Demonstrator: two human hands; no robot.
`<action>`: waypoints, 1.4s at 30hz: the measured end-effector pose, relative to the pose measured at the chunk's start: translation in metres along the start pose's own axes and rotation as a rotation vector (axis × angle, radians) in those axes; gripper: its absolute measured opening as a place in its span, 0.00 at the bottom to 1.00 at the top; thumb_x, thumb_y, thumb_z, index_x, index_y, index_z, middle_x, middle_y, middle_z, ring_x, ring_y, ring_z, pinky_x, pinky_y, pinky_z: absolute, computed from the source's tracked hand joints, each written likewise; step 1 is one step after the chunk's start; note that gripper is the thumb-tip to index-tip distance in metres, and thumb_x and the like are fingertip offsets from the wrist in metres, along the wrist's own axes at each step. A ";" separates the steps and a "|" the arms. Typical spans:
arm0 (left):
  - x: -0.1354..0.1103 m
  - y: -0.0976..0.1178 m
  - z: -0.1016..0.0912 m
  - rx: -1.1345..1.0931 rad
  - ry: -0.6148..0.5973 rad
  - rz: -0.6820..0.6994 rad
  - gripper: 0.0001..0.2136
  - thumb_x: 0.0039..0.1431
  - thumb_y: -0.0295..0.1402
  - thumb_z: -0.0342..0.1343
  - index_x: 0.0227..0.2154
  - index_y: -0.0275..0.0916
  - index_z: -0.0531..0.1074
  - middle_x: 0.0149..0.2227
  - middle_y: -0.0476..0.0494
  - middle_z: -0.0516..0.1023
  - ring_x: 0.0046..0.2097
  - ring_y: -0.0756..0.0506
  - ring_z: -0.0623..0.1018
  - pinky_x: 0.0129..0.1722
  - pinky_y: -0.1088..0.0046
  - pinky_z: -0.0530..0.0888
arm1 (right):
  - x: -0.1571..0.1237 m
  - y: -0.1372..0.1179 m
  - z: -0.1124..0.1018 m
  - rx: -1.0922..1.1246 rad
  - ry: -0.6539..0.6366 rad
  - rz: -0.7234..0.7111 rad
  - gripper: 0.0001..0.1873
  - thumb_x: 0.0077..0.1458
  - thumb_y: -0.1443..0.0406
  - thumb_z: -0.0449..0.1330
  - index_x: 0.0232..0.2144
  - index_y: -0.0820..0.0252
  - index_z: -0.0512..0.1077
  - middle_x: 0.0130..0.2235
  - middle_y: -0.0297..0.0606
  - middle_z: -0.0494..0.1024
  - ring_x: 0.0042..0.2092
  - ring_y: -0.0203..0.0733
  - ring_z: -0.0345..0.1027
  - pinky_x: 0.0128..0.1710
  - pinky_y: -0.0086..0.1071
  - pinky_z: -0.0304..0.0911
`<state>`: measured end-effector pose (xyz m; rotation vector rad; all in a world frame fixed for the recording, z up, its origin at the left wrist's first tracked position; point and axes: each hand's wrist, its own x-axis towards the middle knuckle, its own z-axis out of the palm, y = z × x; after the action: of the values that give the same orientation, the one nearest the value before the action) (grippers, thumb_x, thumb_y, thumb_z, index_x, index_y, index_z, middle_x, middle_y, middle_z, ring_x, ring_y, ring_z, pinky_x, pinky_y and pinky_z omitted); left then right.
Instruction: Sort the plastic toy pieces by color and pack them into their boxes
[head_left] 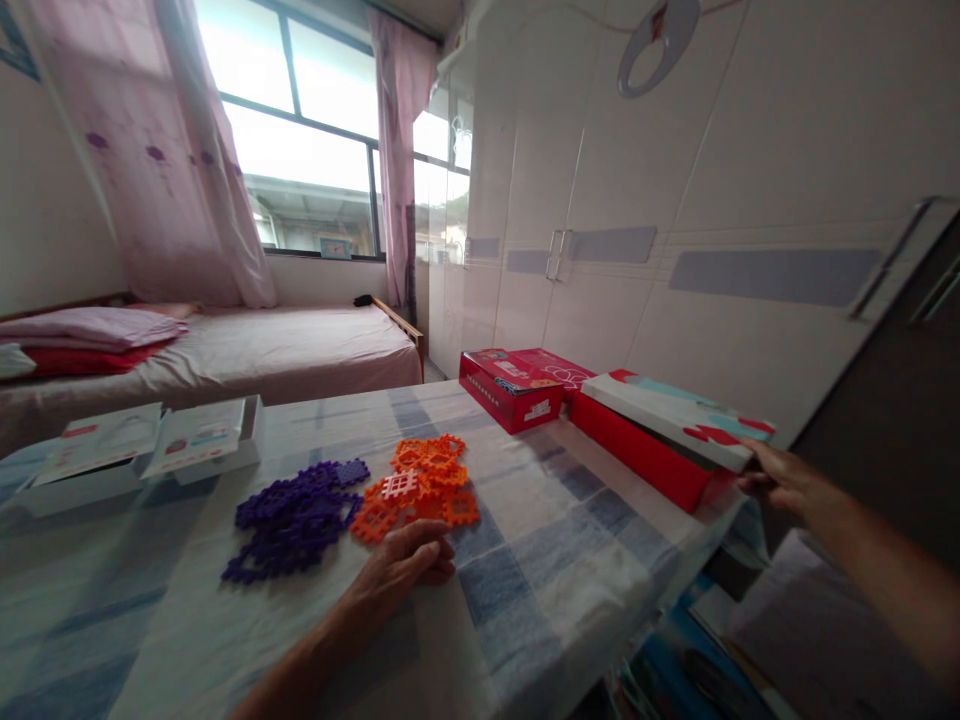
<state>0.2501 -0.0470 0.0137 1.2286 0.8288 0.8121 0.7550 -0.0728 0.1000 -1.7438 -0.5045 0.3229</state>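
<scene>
My right hand (784, 482) grips the near right corner of a white, teal and red box lid (675, 408). The lid sits tilted on a long red box (637, 450), with a dark gap under its right end. On the tablecloth, my left hand (412, 553) rests with its fingers loosely curled together and nothing visible in them. Just beyond its knuckles lies a pile of orange lattice-shaped plastic building pieces (431, 475), with one pale pink piece (399, 484) on top. Left of that is a heap of dark purple pieces (296, 520).
A smaller red box (510, 385) stands left of the long one. Two white boxes (206, 440) with printed lids lie at the table's left. A bed (300, 340) is beyond the checked tablecloth (525, 590), and white wardrobes (600, 200) line the right wall.
</scene>
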 end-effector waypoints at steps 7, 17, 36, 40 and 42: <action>0.003 -0.004 -0.003 0.006 -0.019 0.003 0.26 0.41 0.49 0.64 0.39 0.36 0.72 0.33 0.45 0.76 0.36 0.45 0.78 0.38 0.68 0.74 | 0.001 0.002 0.002 0.010 -0.062 0.210 0.12 0.54 0.59 0.55 0.24 0.61 0.63 0.15 0.29 0.63 0.14 0.25 0.50 0.20 0.30 0.55; 0.001 -0.002 -0.001 0.016 -0.017 0.007 0.25 0.42 0.48 0.64 0.39 0.36 0.73 0.34 0.45 0.76 0.36 0.45 0.78 0.39 0.68 0.74 | -0.009 0.003 -0.002 -0.088 -0.123 0.287 0.20 0.55 0.53 0.52 0.24 0.65 0.65 0.16 0.38 0.68 0.14 0.31 0.57 0.22 0.32 0.59; 0.001 0.000 0.000 0.046 -0.006 -0.002 0.25 0.42 0.49 0.63 0.39 0.36 0.73 0.34 0.45 0.76 0.36 0.45 0.77 0.39 0.68 0.75 | -0.017 0.008 -0.002 -0.204 -0.187 0.302 0.24 0.53 0.47 0.52 0.23 0.64 0.65 0.18 0.40 0.69 0.17 0.31 0.57 0.23 0.33 0.60; -0.001 0.002 0.000 0.038 -0.009 -0.006 0.25 0.41 0.49 0.64 0.38 0.36 0.73 0.34 0.44 0.76 0.36 0.44 0.77 0.39 0.67 0.75 | -0.023 0.007 -0.001 -0.134 -0.255 0.339 0.22 0.49 0.50 0.57 0.23 0.65 0.67 0.18 0.41 0.70 0.18 0.34 0.61 0.24 0.35 0.61; -0.001 0.003 0.000 0.038 -0.005 -0.009 0.24 0.41 0.49 0.64 0.38 0.36 0.73 0.34 0.45 0.76 0.36 0.45 0.77 0.39 0.68 0.75 | -0.026 0.011 0.001 -0.123 -0.304 0.316 0.20 0.48 0.53 0.59 0.22 0.67 0.68 0.19 0.42 0.71 0.19 0.35 0.63 0.25 0.35 0.62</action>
<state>0.2495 -0.0479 0.0170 1.2591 0.8484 0.7883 0.7338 -0.0865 0.0878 -1.9065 -0.4709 0.8044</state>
